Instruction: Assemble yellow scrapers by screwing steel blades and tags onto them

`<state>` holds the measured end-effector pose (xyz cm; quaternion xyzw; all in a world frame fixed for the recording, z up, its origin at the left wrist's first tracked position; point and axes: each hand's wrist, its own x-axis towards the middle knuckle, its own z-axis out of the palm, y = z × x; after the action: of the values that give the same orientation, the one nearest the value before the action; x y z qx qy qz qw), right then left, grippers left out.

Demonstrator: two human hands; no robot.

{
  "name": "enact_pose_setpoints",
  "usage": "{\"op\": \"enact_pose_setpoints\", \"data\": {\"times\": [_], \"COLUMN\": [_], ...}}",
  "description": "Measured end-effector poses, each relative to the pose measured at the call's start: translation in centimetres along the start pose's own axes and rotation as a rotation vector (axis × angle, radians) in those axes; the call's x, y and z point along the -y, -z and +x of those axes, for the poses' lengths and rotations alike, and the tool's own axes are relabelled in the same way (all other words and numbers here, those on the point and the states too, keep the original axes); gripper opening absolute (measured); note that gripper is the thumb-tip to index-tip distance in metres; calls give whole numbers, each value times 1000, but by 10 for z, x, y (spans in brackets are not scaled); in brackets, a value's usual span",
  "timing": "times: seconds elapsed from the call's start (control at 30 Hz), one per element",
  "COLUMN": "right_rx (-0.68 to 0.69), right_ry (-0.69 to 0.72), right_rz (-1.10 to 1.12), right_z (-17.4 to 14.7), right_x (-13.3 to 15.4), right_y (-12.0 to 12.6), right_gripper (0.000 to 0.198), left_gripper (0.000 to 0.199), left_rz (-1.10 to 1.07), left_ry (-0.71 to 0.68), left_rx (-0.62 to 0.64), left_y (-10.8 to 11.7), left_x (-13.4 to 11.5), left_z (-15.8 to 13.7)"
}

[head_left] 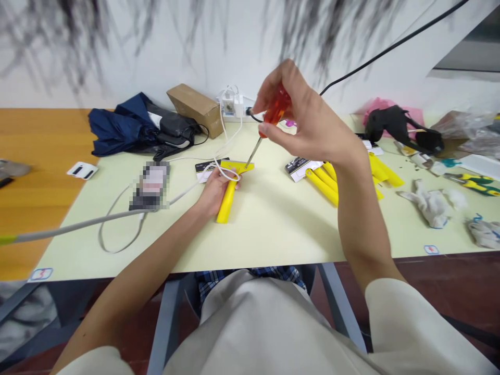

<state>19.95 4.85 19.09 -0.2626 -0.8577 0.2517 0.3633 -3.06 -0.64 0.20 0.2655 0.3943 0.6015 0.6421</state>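
My left hand (214, 194) is wrapped round a yellow T-shaped scraper (225, 207), its handle pointing down towards the table's front edge. Raised above it, my right hand (308, 117) grips a screwdriver (277, 104) by its red see-through handle. The thin metal shaft slants down to the left, and its tip meets the right part of the scraper's head, by a screw spot. A white cable loops over the scraper's head near my left fingers. Beside that hand lies a black-and-white card package (205, 171), partly hidden.
Right of my right forearm lie several yellow handles (385, 169), with more yellow handles (322, 185) to its left. Yellow-green pliers (478, 182) and white gloves (427, 203) are farther right. Left are a phone (149, 185) on a cable, a dark blue cloth (121, 127) and a cardboard box (195, 109).
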Motion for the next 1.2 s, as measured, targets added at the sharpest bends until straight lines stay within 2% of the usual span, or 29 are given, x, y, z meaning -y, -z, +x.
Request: {"op": "enact_pose_setpoints", "data": {"times": [0.07, 0.23, 0.37, 0.43, 0.53, 0.6, 0.73, 0.9, 0.97, 1.07, 1.13, 1.2], "right_rx": [32, -62, 49, 42, -27, -8, 97, -12, 42, 147, 126, 70], "right_ry": [-4, -15, -24, -25, -35, -18, -4, -115, -92, -44, -32, -18], "right_rz": [-6, -120, -40, -30, -145, -215, -90, -162, -161, -48, 2, -29], "right_z": [0, 2, 1, 1, 1, -1, -3, -2, -2, -2, -1, 1], "right_x": [2, 1, 0, 1, 3, 5, 8, 5, 6, 11, 11, 8], "right_y": [1, 0, 3, 4, 5, 7, 11, 11, 13, 13, 10, 8], "right_gripper": [28, 34, 32, 30, 35, 32, 22, 39, 41, 30, 26, 32], "left_gripper": [40, 40, 39, 40, 43, 44, 43, 44, 45, 45, 45, 46], "left_rz": [6, 5, 8, 2, -15, -18, -12, -10, -11, -10, -14, -13], "left_ry": [-1, 3, -15, -14, -7, -6, -3, -7, -10, -12, -10, -5], "left_rx": [4, 22, 15, 39, 51, 33, 6, 32, 40, 37, 37, 33], "left_y": [-1, -3, 0, 1, 1, 0, -3, 0, 1, 1, -1, -3], "left_x": [-1, -3, 0, 1, 1, 0, -2, 0, 2, 2, 1, 0], "left_z": [0, -2, 0, 1, 0, 0, -1, -1, -1, -1, -1, -3]}}
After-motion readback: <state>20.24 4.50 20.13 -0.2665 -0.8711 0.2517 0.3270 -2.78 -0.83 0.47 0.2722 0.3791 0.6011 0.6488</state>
